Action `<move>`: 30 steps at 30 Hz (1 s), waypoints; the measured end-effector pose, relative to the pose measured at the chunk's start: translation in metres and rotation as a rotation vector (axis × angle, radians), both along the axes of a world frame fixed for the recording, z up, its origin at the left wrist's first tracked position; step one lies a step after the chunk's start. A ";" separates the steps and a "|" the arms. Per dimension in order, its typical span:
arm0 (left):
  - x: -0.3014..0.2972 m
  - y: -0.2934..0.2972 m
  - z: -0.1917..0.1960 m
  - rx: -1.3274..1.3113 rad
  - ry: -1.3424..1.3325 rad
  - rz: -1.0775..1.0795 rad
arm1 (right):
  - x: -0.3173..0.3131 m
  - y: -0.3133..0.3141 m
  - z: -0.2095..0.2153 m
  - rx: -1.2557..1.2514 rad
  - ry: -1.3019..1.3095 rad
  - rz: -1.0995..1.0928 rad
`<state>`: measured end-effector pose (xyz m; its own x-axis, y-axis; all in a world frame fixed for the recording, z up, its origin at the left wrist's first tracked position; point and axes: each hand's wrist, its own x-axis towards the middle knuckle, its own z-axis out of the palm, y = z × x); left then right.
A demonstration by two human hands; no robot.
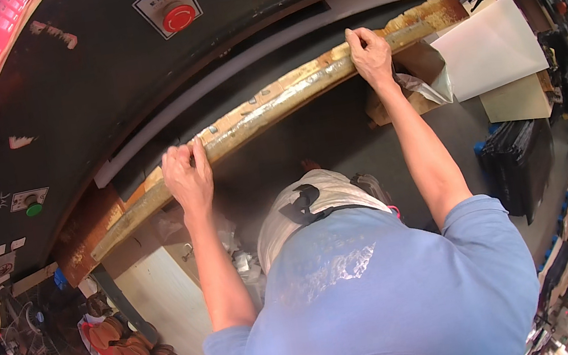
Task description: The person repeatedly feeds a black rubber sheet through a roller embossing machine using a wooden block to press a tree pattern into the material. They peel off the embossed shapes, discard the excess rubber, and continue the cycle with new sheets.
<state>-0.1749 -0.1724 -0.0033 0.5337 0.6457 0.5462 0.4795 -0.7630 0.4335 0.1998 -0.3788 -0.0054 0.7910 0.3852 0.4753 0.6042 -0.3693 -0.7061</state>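
Long worn wooden bar (273,102) — runs along the front edge of a dark machine (100,80), from near left to far right. Left hand (188,177) clamped on its left part; right hand (370,53) clamped on it well to the right. Red round button (178,17) on the machine's face above. White sheets (492,47) at far right — orange shoe soles (129,347) lie at near left.

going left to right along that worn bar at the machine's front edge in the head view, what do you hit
Green button on the dark machine panel → left hand gripping the worn bar → right hand gripping the same bar → white sheets → black stack lower down.
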 end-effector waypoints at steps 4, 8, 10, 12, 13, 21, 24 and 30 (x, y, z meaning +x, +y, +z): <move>-0.015 -0.031 0.010 -0.103 0.064 -0.036 | -0.036 0.001 0.018 0.178 0.372 0.048; -0.017 -0.042 0.035 -0.517 0.012 -0.076 | -0.093 0.038 0.031 0.070 -0.082 0.430; -0.005 -0.032 0.039 -0.363 -0.052 -0.108 | -0.110 0.066 0.030 -0.019 -0.266 0.574; 0.013 -0.012 0.032 -0.140 -0.079 -0.136 | -0.130 0.087 0.023 -0.189 -0.219 0.650; 0.021 -0.001 0.025 -0.042 -0.032 -0.127 | -0.138 0.097 0.019 -0.279 -0.222 0.691; 0.009 0.019 -0.017 -0.037 0.161 -0.074 | -0.136 0.113 0.022 -0.155 0.156 0.791; 0.009 0.028 -0.016 -0.020 0.163 -0.114 | -0.096 0.103 0.035 0.115 0.903 0.928; 0.015 0.042 -0.012 -0.051 0.163 -0.065 | -0.063 0.080 0.021 -0.236 -0.123 0.602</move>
